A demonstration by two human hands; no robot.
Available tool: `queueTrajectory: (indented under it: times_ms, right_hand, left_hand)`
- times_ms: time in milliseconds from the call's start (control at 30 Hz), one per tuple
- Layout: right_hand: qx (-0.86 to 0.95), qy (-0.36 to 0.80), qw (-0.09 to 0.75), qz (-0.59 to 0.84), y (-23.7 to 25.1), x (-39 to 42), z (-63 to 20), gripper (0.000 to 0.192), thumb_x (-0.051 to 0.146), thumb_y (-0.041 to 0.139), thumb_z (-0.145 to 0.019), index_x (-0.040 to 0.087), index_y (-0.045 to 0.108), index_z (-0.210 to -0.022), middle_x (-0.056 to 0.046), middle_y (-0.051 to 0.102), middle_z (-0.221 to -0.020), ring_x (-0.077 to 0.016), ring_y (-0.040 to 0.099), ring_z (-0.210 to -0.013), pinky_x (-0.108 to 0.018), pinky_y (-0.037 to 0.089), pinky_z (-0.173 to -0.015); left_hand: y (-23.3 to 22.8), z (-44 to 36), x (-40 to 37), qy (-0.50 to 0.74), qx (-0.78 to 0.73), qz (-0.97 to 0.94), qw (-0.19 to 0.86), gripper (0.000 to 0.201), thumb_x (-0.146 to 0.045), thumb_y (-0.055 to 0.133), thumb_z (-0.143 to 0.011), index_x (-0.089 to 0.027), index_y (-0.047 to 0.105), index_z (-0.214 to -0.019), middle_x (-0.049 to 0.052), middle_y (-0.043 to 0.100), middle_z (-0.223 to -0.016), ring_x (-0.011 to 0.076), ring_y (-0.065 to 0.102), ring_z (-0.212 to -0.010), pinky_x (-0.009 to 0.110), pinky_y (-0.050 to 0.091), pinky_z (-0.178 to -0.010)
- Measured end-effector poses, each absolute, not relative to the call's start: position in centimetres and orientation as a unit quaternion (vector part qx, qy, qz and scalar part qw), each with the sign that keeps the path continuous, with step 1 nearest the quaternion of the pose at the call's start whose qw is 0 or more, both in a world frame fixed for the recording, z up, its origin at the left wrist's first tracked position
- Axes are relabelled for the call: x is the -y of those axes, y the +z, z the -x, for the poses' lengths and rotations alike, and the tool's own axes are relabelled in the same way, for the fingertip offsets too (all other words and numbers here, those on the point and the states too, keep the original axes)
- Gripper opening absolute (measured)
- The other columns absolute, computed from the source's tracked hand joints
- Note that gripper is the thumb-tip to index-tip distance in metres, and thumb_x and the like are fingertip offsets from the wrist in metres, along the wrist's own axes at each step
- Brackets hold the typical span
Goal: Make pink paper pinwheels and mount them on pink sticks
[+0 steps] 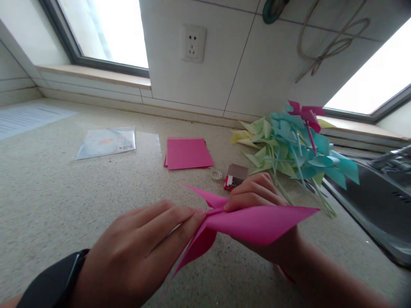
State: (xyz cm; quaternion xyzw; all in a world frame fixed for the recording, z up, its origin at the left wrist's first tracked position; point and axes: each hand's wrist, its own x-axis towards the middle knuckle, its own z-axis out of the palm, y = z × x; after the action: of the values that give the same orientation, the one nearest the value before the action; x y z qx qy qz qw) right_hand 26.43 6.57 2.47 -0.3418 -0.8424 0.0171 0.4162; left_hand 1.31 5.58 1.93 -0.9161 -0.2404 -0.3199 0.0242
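A pink paper pinwheel is held between my two hands above the counter, its folded blades spread out to the sides. My left hand, with a black watch at the wrist, pinches the pinwheel near its centre. On the other side of the centre, my right hand grips the paper from behind; a large blade covers part of that hand. Beyond the hands lie a small open red box, a roll of clear tape and a stack of pink paper squares.
Several finished pinwheels in green, blue, yellow and pink lie piled at the right, by a metal sink. A clear plastic packet and a printed sheet rest at the left. A wall socket is behind the counter.
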Motion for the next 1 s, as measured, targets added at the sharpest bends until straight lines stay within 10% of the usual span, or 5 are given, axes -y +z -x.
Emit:
queueTrajectory:
  times_ms: [467,633,1000]
  right_hand:
    - [0.815,0.069,0.433,0.379,2.2,-7.3,-26.8,0.016,0.014,0.073,-0.078,0.024,0.064,-0.085,-0.001,0.068,-0.081,-0.0212,0.058,-0.081,-0.041,0.047,-0.076]
    - [0.786,0.114,0.445,0.414,2.4,-7.6,-27.1,0.016,0.018,0.073,-0.081,0.023,0.067,-0.095,-0.001,0.068,-0.085,-0.0183,0.062,-0.080,-0.036,0.049,-0.075]
    - [0.634,0.277,0.535,0.485,2.0,-8.5,-27.4,0.016,0.030,0.075,-0.083,0.019,0.065,-0.091,-0.003,0.071,-0.081,-0.0163,0.067,-0.070,-0.030,0.053,-0.061]
  left_hand:
    - [1.5,-1.1,-7.1,-0.314,0.287,0.899,-0.104,0.030,-0.018,0.056,-0.099,-0.023,0.058,-0.129,0.005,0.070,-0.119,0.0175,0.065,-0.105,0.030,0.052,-0.088]
    - [1.7,-0.9,-8.0,-0.295,0.382,0.852,-0.203,0.015,-0.025,0.053,-0.099,-0.023,0.067,-0.095,0.001,0.072,-0.091,0.0152,0.066,-0.079,0.027,0.051,-0.070]
    - [1.5,-1.9,-8.4,-0.241,0.446,0.676,-0.534,0.032,-0.046,0.062,-0.090,-0.018,0.068,-0.103,0.004,0.069,-0.087,0.0164,0.064,-0.068,0.028,0.054,-0.060]
